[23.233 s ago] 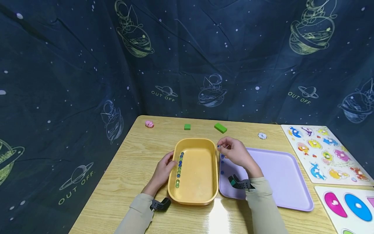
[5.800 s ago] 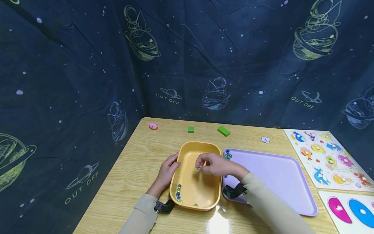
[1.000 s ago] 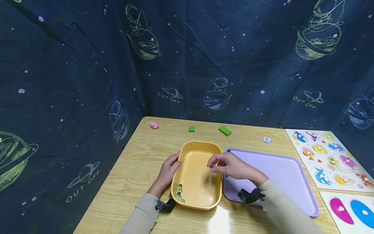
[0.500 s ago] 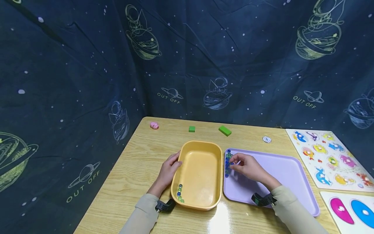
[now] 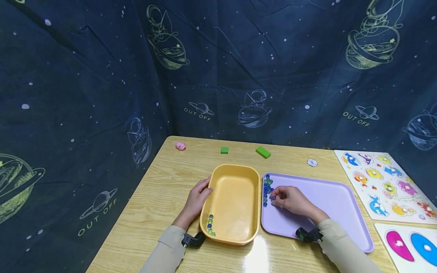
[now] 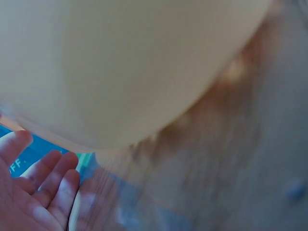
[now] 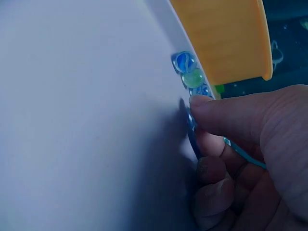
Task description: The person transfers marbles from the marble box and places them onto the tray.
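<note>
My left hand (image 5: 196, 197) holds the left rim of a yellow plastic bin (image 5: 235, 240), thumb over the edge and the other fingers outside; in the left wrist view those fingers (image 6: 62, 192) are loosely bent. My right hand (image 5: 290, 199) is low over the left side of a lilac tray (image 5: 321, 212). Thumb and forefinger pinch a blue marble (image 5: 273, 198), mostly covered by the thumb in the right wrist view. Beside it, several blue and green glass marbles (image 5: 265, 189) line the tray's left edge. A few more marbles (image 5: 209, 222) lie in the bin's near left corner.
A pink pig figure (image 5: 180, 146), a small green block (image 5: 224, 150), a longer green block (image 5: 263, 152) and a white round chip (image 5: 312, 162) lie at the back. Two puzzle boards, one with sea animals (image 5: 384, 182) and one with shapes (image 5: 409, 242), lie at the right.
My right hand has carried the blue marble rightward from above the bin to the tray, then lowered it beside the marble row. My left hand has stayed at the bin's rim.
</note>
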Available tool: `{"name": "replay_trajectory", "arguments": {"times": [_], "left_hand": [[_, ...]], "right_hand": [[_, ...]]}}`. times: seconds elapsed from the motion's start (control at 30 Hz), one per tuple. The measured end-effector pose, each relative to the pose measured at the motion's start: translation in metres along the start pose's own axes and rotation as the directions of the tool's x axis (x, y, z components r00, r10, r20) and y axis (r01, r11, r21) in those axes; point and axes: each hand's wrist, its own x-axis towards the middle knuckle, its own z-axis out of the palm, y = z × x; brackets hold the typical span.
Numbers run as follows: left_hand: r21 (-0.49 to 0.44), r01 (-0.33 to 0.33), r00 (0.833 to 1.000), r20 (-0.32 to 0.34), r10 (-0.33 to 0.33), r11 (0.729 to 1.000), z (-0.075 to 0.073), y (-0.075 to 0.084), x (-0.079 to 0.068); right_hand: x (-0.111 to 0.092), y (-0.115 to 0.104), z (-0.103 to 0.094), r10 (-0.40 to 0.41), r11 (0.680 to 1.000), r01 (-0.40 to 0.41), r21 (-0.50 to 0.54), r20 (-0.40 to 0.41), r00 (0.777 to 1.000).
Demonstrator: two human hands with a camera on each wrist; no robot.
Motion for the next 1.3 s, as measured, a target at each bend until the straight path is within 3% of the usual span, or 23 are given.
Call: {"name": "replay_trajectory", "arguments": {"times": [0.3, 0.47, 0.67, 0.97, 1.13, 1.3], "left_hand": [[-0.011, -0.003, 1.0, 0.007, 0.003, 1.0, 0.0, 0.001, 0.0], [0.006, -0.018, 1.0, -0.003, 0.018, 1.0, 0.001, 0.001, 0.0], [0.012, -0.006, 1.0, -0.008, 0.006, 1.0, 0.001, 0.003, -0.001], [0.017, 0.007, 1.0, -0.003, -0.007, 1.0, 0.0, 0.003, -0.001], [0.016, -0.003, 1.0, -0.003, 0.003, 1.0, 0.0, 0.002, -0.001], [0.024, -0.005, 1.0, -0.004, 0.005, 1.0, -0.001, 0.001, -0.001]], "right_hand": [[0.002, -0.008, -0.003, 0.003, 1.0, -0.003, 0.004, 0.003, 1.0], [0.008, -0.022, -0.01, -0.024, 1.0, 0.024, -0.005, -0.03, 0.999], [0.013, -0.046, -0.012, -0.067, 0.996, 0.068, 0.054, -0.033, 0.997], [0.01, -0.115, -0.008, -0.136, 0.987, 0.132, 0.091, 0.038, 0.99], [0.021, -0.119, 0.005, -0.186, 0.982, 0.179, 0.066, 0.113, 0.976], [0.032, -0.122, 0.02, -0.259, 0.966, 0.255, 0.049, 0.206, 0.944]]}}
